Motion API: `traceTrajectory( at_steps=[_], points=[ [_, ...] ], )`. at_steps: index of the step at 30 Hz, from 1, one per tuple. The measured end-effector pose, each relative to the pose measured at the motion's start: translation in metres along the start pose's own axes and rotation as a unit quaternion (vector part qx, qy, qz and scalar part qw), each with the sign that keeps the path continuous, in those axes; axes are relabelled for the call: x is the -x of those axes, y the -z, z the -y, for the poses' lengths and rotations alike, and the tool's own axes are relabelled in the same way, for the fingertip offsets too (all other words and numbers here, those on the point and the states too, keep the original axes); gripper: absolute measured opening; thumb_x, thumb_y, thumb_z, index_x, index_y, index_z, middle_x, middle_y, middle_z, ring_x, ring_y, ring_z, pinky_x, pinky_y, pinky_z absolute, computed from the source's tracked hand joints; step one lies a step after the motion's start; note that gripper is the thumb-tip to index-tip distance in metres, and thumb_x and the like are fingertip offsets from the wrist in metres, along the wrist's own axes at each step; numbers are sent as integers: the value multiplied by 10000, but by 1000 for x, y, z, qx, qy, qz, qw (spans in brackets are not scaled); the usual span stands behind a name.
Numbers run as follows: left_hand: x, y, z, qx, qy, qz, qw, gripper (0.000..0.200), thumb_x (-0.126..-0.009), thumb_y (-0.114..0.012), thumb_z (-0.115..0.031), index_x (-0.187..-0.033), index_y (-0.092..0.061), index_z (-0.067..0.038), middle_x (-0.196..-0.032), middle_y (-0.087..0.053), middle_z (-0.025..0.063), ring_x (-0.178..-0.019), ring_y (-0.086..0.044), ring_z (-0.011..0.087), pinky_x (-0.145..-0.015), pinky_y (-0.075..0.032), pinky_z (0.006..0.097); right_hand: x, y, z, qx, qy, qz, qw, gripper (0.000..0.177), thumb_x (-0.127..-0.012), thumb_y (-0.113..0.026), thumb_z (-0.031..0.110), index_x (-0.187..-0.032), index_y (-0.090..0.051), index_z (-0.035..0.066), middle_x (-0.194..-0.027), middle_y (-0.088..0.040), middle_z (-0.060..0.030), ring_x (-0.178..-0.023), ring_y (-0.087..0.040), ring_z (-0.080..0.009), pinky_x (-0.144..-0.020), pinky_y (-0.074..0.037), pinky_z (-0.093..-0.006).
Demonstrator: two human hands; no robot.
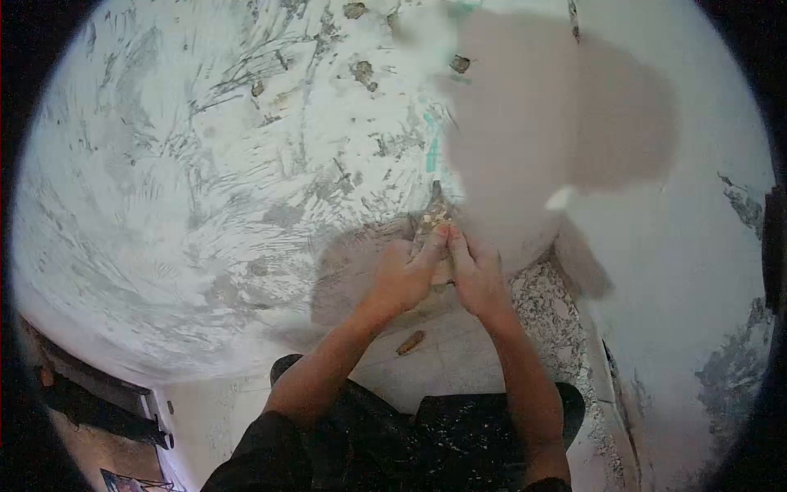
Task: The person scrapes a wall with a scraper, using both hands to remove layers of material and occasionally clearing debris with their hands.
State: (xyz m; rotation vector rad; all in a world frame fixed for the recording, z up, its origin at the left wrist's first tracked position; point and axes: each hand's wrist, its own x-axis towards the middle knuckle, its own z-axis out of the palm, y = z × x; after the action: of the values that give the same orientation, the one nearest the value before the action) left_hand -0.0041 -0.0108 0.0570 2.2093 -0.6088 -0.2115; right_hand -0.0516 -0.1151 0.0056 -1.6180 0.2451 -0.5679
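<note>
Both hands meet near the middle of the view, in front of a scraped white wall (229,164). My left hand (406,266) and my right hand (478,275) are closed around a small, crumb-covered tool (436,213), with the thumbs side by side on it. Its narrow dark tip points up at the wall, just below a green mark (432,143). The fingers behind the tool are mostly hidden, and its exact kind is hard to make out.
A brown piece (411,342) lies on the pale floor below my hands. Broken debris (553,320) runs along the wall's foot at the right. Another wall (656,246) stands at the right. At lower left, a person in dark clothes (98,414) shows beyond an opening.
</note>
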Motion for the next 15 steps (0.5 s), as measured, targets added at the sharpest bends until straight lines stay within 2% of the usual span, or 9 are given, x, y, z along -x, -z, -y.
traceTrajectory(
  at_steps=[1, 3, 4, 6, 7, 9, 10, 12, 15],
  points=[
    [0, 4, -4, 0, 2, -1, 1000, 534, -878, -417, -426, -679, -564, 47, -464, -441, 98, -467, -441, 155, -477, -372, 363, 0, 0, 6, 0, -1, 2, 1000, 386, -888, -408, 307, -974, -560, -37, -661, -540, -192, -615, -531, -216, -620, -429, -345],
    [0, 5, -16, 43, -12, 15, 999, 412, -880, -459, -354, -974, -572, 30, -652, -552, 83, -593, -498, 156, -561, -413, 302, 1, 9, 22, -43, -42, -11, 998, 371, -882, -430, 288, -962, -555, -52, -691, -546, -203, -618, -542, -233, -617, -433, -349],
    [-1, 1, -11, 43, -8, 17, 999, 412, -880, -459, -354, -974, -572, 30, -652, -552, 83, -593, -498, 156, -561, -413, 302, 0, 10, 17, -43, -46, -11, 998, 371, -882, -430, 288, -962, -555, -52, -691, -546, -203, -618, -542, -233, -617, -433, -349],
    [-4, -3, -2, -2, -153, -3, 988, 532, -876, -429, -419, -678, -551, 60, -473, -442, 87, -497, -453, 131, -483, -383, 335, -5, 13, 11, -59, 84, 3, 995, 369, -881, -443, 285, -905, -557, -65, -685, -547, -193, -610, -527, -216, -602, -429, -344],
    [2, 0, -1, -4, -149, -2, 989, 532, -876, -429, -419, -678, -551, 60, -473, -442, 87, -497, -453, 131, -483, -383, 335, 1, 9, 14, -61, 81, 5, 995, 369, -881, -443, 285, -905, -557, -65, -685, -547, -193, -610, -527, -216, -602, -429, -344],
    [14, 1, -6, 52, -29, -19, 998, 542, -876, -423, -433, -706, -560, 63, -498, -478, 70, -512, -458, 130, -498, -396, 323, 13, 5, 27, 29, 5, -38, 999, 372, -887, -437, 283, -856, -559, -68, -670, -551, -166, -599, -506, -190, -579, -416, -338],
    [15, 2, -7, 54, -37, -21, 998, 542, -876, -423, -433, -706, -560, 63, -498, -478, 70, -512, -458, 130, -498, -396, 323, 15, 1, 22, 32, 13, -42, 999, 372, -887, -437, 283, -856, -559, -68, -670, -551, -166, -599, -506, -190, -579, -416, -338],
    [16, 7, -4, 68, -15, 20, 997, 549, -877, -414, -448, -732, -572, 57, -527, -511, 69, -518, -471, 138, -512, -405, 320, 15, -14, 7, -6, 67, -109, 992, 355, -892, -432, 266, -833, -550, -64, -627, -534, -144, -585, -460, -156, -565, -401, -332],
    [14, 13, -9, 53, 22, 56, 997, 493, -878, -433, -427, -782, -596, 28, -562, -524, 63, -557, -486, 126, -513, -404, 309, 17, -9, 13, -29, 2, -70, 997, 346, -897, -426, 252, -858, -563, -63, -646, -547, -139, -602, -475, -146, -589, -413, -329]
  ],
)
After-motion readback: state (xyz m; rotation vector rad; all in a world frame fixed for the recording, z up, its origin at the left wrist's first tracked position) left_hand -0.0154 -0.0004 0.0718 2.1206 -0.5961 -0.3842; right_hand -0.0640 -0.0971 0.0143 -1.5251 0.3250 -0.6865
